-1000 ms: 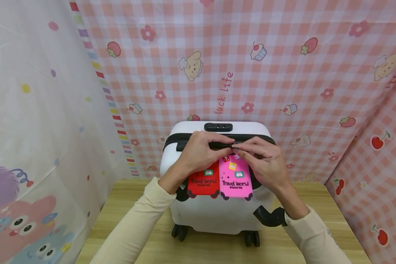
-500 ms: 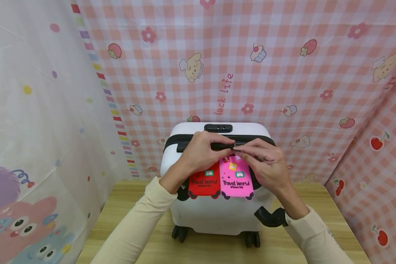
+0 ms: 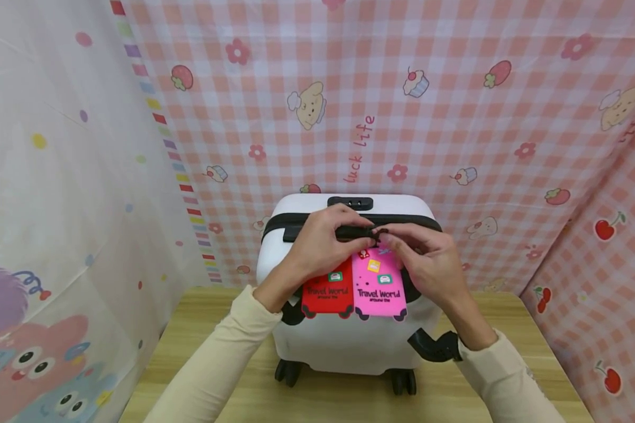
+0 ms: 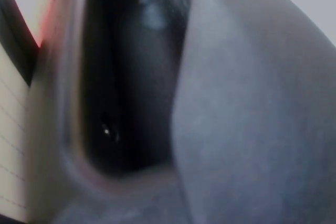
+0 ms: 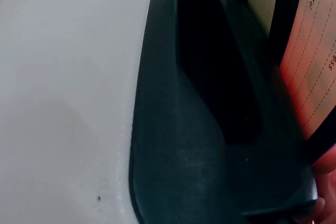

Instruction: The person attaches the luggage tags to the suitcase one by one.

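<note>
Two suitcase-shaped luggage tags, one red [image 3: 328,296] and one pink [image 3: 379,291], hang in front of a white suitcase [image 3: 349,346]. The left hand [image 3: 323,241] reaches across the black handle [image 3: 348,233], its fingers above and thumb below. Its fingertips pinch near the top of the pink tag, at a thin black strap [image 3: 381,233]. From the other side, the right hand [image 3: 428,252] pinches the same strap between thumb and fingers. In the right wrist view, lined paper cards [image 5: 315,51] show on the tags' backs beside the dark handle recess [image 5: 215,66].
The suitcase stands on black wheels [image 3: 291,371] on a wooden tabletop [image 3: 217,346]. Behind it hangs a pink checked cloth [image 3: 402,129], with a white printed cloth [image 3: 69,176] at the left. A black combination lock [image 3: 350,204] sits near the suitcase top.
The right fingers have shifted slightly up at the strap, and a small dark loop now shows between the fingertips. The left hand has barely moved; both tags hang almost as before.
</note>
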The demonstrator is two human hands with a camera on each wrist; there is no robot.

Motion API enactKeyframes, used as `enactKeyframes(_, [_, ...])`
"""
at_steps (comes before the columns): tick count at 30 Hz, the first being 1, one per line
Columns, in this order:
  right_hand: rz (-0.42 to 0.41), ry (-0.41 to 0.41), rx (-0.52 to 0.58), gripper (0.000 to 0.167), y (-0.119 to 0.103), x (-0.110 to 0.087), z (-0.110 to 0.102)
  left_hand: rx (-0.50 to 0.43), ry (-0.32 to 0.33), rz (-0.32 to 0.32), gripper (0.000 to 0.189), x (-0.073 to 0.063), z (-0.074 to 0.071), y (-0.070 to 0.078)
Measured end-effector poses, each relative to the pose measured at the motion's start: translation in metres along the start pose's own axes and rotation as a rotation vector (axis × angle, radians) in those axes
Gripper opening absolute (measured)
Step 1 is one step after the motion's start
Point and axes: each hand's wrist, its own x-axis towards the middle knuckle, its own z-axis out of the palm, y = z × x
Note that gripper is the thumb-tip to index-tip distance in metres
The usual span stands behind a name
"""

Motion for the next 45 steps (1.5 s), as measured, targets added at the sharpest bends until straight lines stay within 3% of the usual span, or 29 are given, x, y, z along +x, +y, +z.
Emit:
enactKeyframes(13, [0.156,0.009,-0.062,0.012,-0.0024,0.0031,0.0016,-0.082,-0.029,-0.032,0.026,-0.0022,-0.0026,-0.0007])
enactKeyframes(22, [0.186,-0.006,-0.096,0.017,-0.0039,0.0048,0.0,-0.115,-0.036,-0.011,0.025,-0.0003,-0.0033,-0.0029])
enactKeyframes(34, [0.248,-0.014,-0.114,0.02,-0.0082,0.0052,0.0009,-0.178,-0.072,-0.093,0.026,-0.0022,-0.0042,-0.0023])
enactKeyframes(45, [0.312,-0.042,-0.114,0.022,-0.0104,0.0089,0.0001,-0.168,-0.076,-0.088,0.029,-0.0027,-0.0053,-0.0001])
